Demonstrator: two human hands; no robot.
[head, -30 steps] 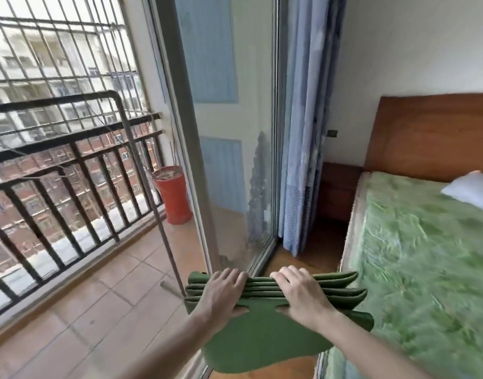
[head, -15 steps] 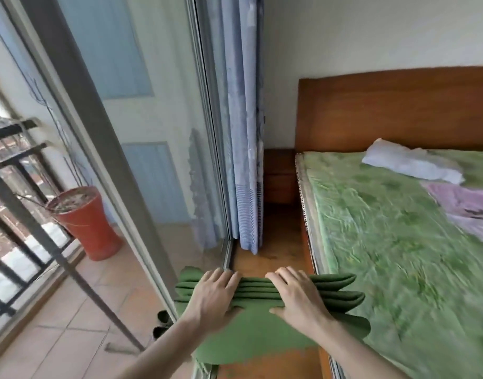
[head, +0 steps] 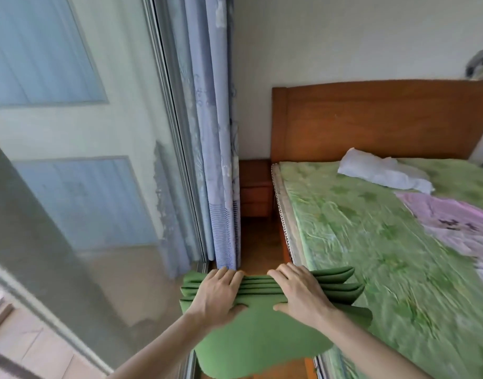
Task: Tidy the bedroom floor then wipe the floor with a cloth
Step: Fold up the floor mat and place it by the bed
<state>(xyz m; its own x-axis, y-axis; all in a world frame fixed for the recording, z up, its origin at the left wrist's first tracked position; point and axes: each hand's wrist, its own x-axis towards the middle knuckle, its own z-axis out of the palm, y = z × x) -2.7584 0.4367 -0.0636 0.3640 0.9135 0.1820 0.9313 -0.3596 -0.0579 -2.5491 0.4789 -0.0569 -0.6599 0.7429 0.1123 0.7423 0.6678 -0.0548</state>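
Beside bed [head: 371, 242], fingers [head: 229, 276] round folded mat [head: 262, 337]

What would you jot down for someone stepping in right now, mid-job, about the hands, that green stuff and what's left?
Left hand: grips the left part of the stack of green mats, fingers curled over the top edge.
Right hand: grips the right part of the same stack.
The stack is held in the air, above the strip of wooden floor between the blue curtain and the bed.
Done: mats gathered and off the floor.
Left: set the stack down somewhere, then wipe the floor; no wiping cloth in view.
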